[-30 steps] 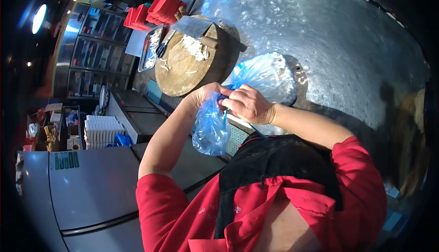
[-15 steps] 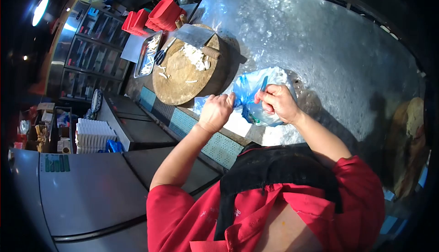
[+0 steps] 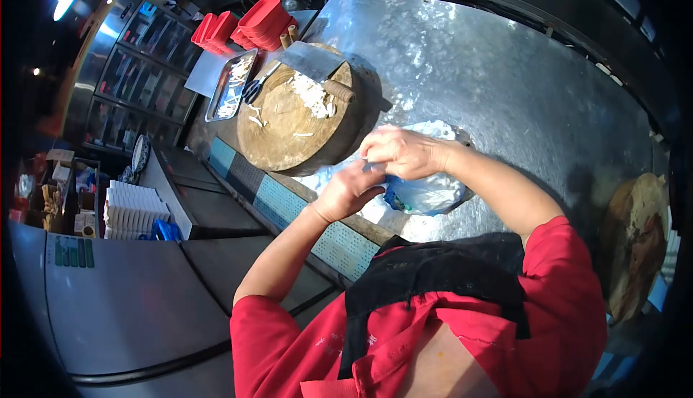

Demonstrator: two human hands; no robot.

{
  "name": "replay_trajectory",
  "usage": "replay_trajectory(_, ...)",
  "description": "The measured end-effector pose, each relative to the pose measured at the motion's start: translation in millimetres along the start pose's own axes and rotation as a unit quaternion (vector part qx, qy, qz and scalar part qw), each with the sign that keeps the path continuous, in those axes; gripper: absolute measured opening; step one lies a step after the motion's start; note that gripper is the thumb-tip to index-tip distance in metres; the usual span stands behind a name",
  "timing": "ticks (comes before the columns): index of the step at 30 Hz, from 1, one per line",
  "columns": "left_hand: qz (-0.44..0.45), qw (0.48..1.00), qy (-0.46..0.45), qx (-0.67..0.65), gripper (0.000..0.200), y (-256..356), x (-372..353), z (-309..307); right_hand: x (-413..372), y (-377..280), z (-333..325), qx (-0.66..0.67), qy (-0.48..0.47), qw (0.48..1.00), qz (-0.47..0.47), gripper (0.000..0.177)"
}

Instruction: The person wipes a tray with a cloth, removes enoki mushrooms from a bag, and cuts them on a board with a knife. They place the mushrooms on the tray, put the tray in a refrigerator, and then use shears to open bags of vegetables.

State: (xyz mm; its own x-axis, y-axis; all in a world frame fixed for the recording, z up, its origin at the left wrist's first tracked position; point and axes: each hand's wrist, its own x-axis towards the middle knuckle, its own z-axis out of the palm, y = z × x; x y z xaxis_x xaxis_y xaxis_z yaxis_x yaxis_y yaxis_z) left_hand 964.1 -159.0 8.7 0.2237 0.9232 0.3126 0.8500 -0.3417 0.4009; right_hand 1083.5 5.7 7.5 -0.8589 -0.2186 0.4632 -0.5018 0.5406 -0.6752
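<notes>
A pale blue plastic bag [image 3: 429,192] lies on the metal worktop, with its gathered part between my hands. My left hand [image 3: 349,188] is closed around the bag's gathered end, on the side nearer the chopping block. Over that same end bends my right hand [image 3: 404,152], its fingers curled and meeting the left fingertips; what they pinch is hidden. Beside them stands a round wooden chopping block [image 3: 278,127] bearing chopped white pieces [image 3: 312,97] and a cleaver [image 3: 307,60] with a wooden handle.
Scissors [image 3: 253,91] lie by a metal tray [image 3: 231,87] of white strips. Red baskets [image 3: 261,24] are stacked behind the block. Perforated blue-green mats [image 3: 281,203] line the near edge. Another wooden block [image 3: 635,246] stands at the far right, and white stacked containers [image 3: 133,210] at the left.
My right hand has moved left from above the bag to my left hand and turned over. The blue strand that stood up at its fingers no longer shows.
</notes>
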Motion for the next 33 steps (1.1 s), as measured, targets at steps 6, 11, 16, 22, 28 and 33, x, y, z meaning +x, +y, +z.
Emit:
replay_trajectory(6,-0.387,0.751,0.152,-0.513,0.031,-12.7,1.3,17.8,-10.6,18.0,13.5,-0.025,0.121,0.97,0.207,0.014)
replay_trajectory(11,-0.334,0.801,0.134,-0.479,0.038,-20.0,13.3,25.9,-4.6,11.4,30.3,-0.043,0.185,0.962,0.195,0.015)
replay_trajectory(16,-0.375,0.813,0.048,-0.443,0.044,-14.7,16.7,20.5,-6.8,10.7,48.5,-0.076,0.199,0.951,0.224,0.01)
replay_trajectory(22,-0.348,0.886,0.045,-0.304,0.02,-16.9,11.7,33.4,-7.9,0.6,44.1,0.0,0.159,0.908,0.388,0.019)
replay_trajectory(28,-0.393,0.788,0.041,-0.472,0.011,-19.9,8.2,22.4,-32.7,-1.0,37.8,0.04,0.187,0.931,0.312,0.03)
replay_trajectory(33,-0.373,0.798,0.028,-0.473,0.016,-23.8,5.8,26.8,-45.0,8.5,36.5,0.019,0.172,0.945,0.277,0.011)
